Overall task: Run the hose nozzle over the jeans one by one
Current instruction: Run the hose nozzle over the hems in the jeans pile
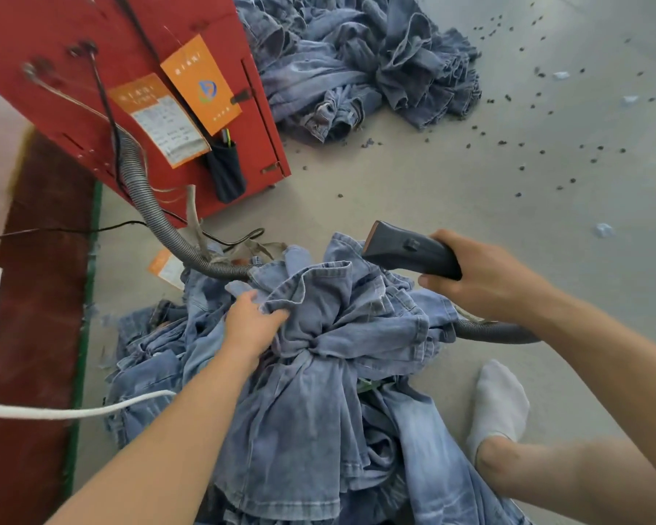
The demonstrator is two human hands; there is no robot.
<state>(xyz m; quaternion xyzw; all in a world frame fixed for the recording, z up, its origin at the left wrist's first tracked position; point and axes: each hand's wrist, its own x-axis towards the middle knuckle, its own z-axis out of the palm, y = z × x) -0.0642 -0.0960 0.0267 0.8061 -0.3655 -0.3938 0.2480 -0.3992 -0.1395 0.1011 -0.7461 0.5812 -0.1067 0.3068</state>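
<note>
A heap of faded blue jeans (pixel 319 392) lies on the floor in front of me, bunched and knotted near its middle. My left hand (pixel 249 327) grips a fold of the top pair on the left of the heap. My right hand (pixel 481 276) holds the dark hose nozzle (pixel 409 250) by its handle, its flat mouth pointing up-left just above the far edge of the heap. The grey ribbed hose (pixel 148 206) runs from the red machine down under the jeans and comes out under my right wrist.
A red machine cabinet (pixel 129 70) with orange tags stands at the upper left. A second pile of jeans (pixel 364 62) lies beyond it. Dark lint bits dot the grey floor (pixel 527 164) on the right. My socked foot (pixel 498 403) rests beside the heap. A white cord (pixel 72 411) crosses from the left.
</note>
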